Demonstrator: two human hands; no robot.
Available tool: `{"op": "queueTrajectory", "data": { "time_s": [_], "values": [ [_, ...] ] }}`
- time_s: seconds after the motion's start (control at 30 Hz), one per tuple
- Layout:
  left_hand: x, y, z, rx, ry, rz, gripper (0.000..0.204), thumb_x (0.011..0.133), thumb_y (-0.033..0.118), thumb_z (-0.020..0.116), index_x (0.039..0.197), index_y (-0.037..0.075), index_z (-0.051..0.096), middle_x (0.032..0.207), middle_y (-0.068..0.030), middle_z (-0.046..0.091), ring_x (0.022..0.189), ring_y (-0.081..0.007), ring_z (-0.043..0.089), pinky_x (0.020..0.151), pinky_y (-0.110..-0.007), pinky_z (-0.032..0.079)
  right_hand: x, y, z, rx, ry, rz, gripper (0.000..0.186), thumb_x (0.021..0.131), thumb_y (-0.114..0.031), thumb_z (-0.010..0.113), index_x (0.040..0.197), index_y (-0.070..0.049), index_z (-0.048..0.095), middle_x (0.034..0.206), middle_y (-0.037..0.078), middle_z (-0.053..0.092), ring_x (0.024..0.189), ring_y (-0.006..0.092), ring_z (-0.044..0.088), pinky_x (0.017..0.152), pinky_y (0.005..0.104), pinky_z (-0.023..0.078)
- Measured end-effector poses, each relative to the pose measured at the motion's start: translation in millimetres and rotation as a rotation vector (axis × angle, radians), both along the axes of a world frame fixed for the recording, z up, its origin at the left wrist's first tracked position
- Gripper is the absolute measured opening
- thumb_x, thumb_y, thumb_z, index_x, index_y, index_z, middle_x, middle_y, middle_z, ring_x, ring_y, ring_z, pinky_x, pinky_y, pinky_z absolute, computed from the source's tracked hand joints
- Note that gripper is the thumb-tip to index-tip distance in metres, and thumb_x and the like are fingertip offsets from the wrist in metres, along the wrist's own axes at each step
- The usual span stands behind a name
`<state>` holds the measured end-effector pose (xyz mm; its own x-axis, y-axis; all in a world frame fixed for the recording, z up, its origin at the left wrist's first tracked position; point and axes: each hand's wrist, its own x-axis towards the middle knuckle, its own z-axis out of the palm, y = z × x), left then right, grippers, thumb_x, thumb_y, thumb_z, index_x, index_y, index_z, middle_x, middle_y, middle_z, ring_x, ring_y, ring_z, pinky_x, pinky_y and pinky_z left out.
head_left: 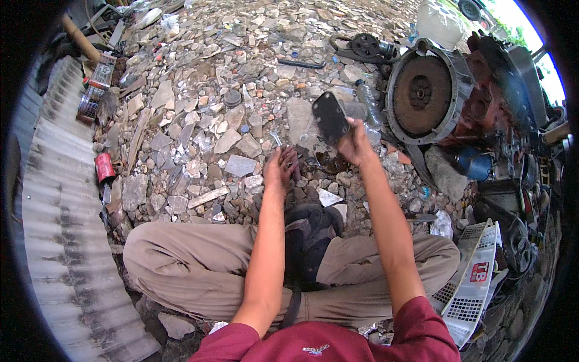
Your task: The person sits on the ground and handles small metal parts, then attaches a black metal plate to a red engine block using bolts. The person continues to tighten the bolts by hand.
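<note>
My left hand [280,166] is closed around a small silver wrench [275,137], whose head sticks up above my fingers. Farther forward and to the right, my right hand [356,145] grips a flat black metal plate [327,114] with holes near its edges, held tilted up by its lower right side. Below the plate, a dark wet patch [330,163] lies among the stones. Behind the plate are a flat stone slab [300,110] and a clear plastic bottle [368,99].
At right stand a large engine [476,96] with a round housing, a blue cylinder [472,161] and a white plastic crate [473,283]. A corrugated sheet [66,229] lies at left beside a red can [104,167]. Broken stone and rubble [187,108] cover the ground.
</note>
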<state>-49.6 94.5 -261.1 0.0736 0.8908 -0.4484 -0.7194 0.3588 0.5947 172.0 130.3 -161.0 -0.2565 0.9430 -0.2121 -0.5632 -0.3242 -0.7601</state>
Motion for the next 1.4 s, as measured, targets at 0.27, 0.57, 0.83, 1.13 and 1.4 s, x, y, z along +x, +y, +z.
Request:
{"op": "queueTrajectory", "data": {
  "time_s": [0.27, 0.57, 0.83, 1.13, 1.4],
  "values": [
    [3, -21, -6, -0.179, -0.007, 0.098, 0.036, 0.102, 0.031, 0.054, 0.130, 0.009, 0.053, 0.124, -0.0078, 0.063, 0.110, -0.0268, 0.063, 0.090, -0.047, 0.053, -67, -38, -99, -0.213, -0.363, 0.053, 0.037, 0.099, -0.032, 0.058, 0.117, 0.000, 0.064, 0.099, 0.010, 0.072, 0.082, 0.0222, 0.071, 0.076, 0.0361, 0.056],
    [-27, -15, -35, -0.315, -0.019, 0.345, 0.039, 0.102, 0.036, 0.052, 0.132, 0.010, 0.051, 0.126, -0.0111, 0.062, 0.115, -0.0303, 0.062, 0.100, -0.057, 0.048, 8, -25, -126, 0.101, -1.380, -0.383, 0.031, 0.079, -0.019, 0.077, 0.102, 0.001, 0.073, 0.105, 0.017, 0.073, 0.086, 0.0266, 0.072, 0.079, 0.0375, 0.054],
    [-9, -15, -34, -0.281, -0.043, 0.259, 0.042, 0.099, 0.042, 0.056, 0.128, 0.012, 0.053, 0.122, -0.0103, 0.065, 0.108, -0.0296, 0.065, 0.089, -0.054, 0.051, 16, -4, -148, 0.215, -1.687, -0.357, 0.040, 0.078, -0.022, 0.078, 0.109, 0.003, 0.067, 0.125, 0.024, 0.062, 0.106, 0.0391, 0.064, 0.092, 0.0435, 0.050],
    [-3, -13, -36, -0.235, -0.091, 0.271, 0.035, 0.099, 0.030, 0.059, 0.125, 0.007, 0.056, 0.122, -0.0103, 0.066, 0.107, -0.0285, 0.066, 0.089, -0.051, 0.054, 43, -2, -164, -0.145, -0.602, -0.513, 0.029, 0.089, -0.012, 0.066, 0.112, 0.004, 0.061, 0.103, 0.009, 0.065, 0.099, 0.0280, 0.064, 0.089, 0.0414, 0.052],
    [-7, -12, -34, -0.273, -0.064, 0.282, 0.039, 0.098, 0.032, 0.058, 0.130, 0.010, 0.053, 0.127, -0.0095, 0.063, 0.113, -0.0286, 0.063, 0.097, -0.052, 0.049, 47, 11, -143, -0.184, -0.392, -0.373, 0.035, 0.088, -0.021, 0.069, 0.113, 0.002, 0.061, 0.103, 0.014, 0.069, 0.098, 0.0271, 0.067, 0.084, 0.0382, 0.054]
  ]
}}
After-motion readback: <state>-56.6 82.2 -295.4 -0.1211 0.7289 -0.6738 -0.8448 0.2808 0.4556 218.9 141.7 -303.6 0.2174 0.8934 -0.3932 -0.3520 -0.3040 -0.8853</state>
